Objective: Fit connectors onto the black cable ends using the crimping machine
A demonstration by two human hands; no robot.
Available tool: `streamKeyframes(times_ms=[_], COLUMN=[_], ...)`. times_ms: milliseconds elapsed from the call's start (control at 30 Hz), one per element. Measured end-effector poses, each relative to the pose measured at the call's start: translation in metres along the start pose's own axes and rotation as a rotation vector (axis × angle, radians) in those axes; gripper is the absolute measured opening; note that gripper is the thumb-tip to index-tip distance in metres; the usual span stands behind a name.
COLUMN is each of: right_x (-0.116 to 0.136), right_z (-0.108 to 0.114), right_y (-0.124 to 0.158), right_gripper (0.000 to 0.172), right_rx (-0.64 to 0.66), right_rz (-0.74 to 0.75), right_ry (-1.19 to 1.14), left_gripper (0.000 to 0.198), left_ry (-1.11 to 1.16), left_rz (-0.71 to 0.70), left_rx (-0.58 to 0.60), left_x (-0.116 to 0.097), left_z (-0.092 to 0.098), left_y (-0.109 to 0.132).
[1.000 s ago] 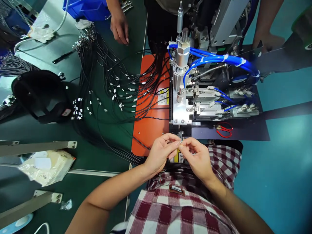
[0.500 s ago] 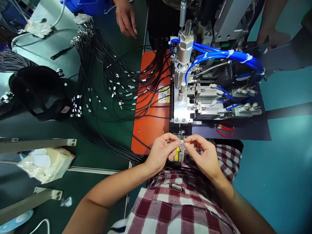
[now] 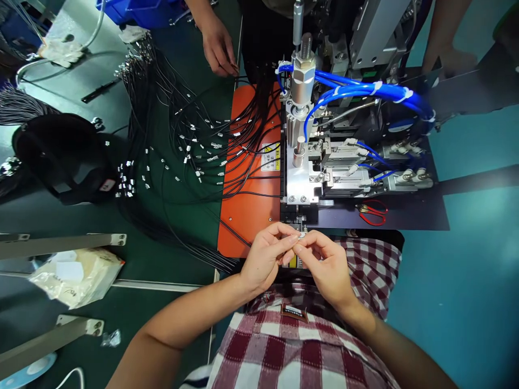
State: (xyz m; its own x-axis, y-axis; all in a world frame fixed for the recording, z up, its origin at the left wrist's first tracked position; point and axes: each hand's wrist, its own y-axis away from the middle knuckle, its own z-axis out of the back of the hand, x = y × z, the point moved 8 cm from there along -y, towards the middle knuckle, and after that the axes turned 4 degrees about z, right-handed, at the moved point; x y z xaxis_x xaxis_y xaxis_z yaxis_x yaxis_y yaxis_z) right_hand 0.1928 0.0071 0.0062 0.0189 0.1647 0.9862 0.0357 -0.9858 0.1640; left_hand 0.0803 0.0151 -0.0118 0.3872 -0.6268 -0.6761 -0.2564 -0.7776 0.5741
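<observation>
In front of my body both hands meet at the near end of the machine. My left hand (image 3: 265, 259) is closed in a pinch at a small silvery-white piece (image 3: 301, 236), whose exact kind is too small to make out. My right hand (image 3: 329, 267) is also closed, its thumb and index fingertips against the same piece and touching the left fingertips. A black cable (image 3: 235, 233) runs over the orange plate (image 3: 247, 216) toward my left wrist. Behind my hands, a label with yellow shows partly on the machine's near end.
The metal press (image 3: 302, 178) with blue air hoses (image 3: 365, 89) stands just beyond my hands. Red-handled snips (image 3: 373, 212) lie to its right. Many black cables with silvery ends (image 3: 198, 156) spread leftward. A co-worker's hand (image 3: 220, 51) is at the far side.
My right hand has moved left, closing the gap to the left fingertips. My left hand stays nearly in place. The co-worker's hand has come slightly nearer and to the right.
</observation>
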Motion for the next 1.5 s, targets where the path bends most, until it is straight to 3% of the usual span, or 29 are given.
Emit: streamKeyframes(times_ms=[100,233,467,767,933,1067,1233,1500], right_x=[-0.001,-0.001,-0.001,-0.012,-0.010,-0.002,0.005,-0.015], right_z=[-0.002,-0.001,0.000,0.000,0.008,0.023,0.019,0.013], right_y=[0.003,0.004,0.004,0.005,0.002,-0.002,-0.003,0.001], right_gripper=[0.019,0.020,0.020,0.018,0.009,0.008,0.007,0.009], right_rx=[-0.054,-0.010,0.025,-0.015,0.041,-0.016,-0.012,-0.036], right_rz=[0.028,0.073,0.054,-0.033,0.027,0.064,0.084,-0.086], right_ry=[0.048,0.131,0.080,-0.011,0.141,0.199,0.210,-0.014], left_gripper=[0.022,0.021,0.024,0.024,0.027,0.027,0.026,0.024], left_ry=[0.005,-0.072,-0.062,-0.092,-0.197,-0.250,-0.249,-0.249], left_rz=[0.027,0.078,0.096,-0.024,-0.079,-0.066,-0.072,-0.097], left_rx=[0.029,0.097,0.069,0.033,0.028,0.052,0.052,0.066], left_x=[-0.001,0.001,0.002,0.001,-0.001,-0.004,-0.006,-0.008], left_z=[-0.003,-0.006,-0.002,0.001,0.003,-0.002,-0.006,-0.007], left_y=[-0.001,-0.001,-0.002,0.000,0.000,0.002,0.004,0.006])
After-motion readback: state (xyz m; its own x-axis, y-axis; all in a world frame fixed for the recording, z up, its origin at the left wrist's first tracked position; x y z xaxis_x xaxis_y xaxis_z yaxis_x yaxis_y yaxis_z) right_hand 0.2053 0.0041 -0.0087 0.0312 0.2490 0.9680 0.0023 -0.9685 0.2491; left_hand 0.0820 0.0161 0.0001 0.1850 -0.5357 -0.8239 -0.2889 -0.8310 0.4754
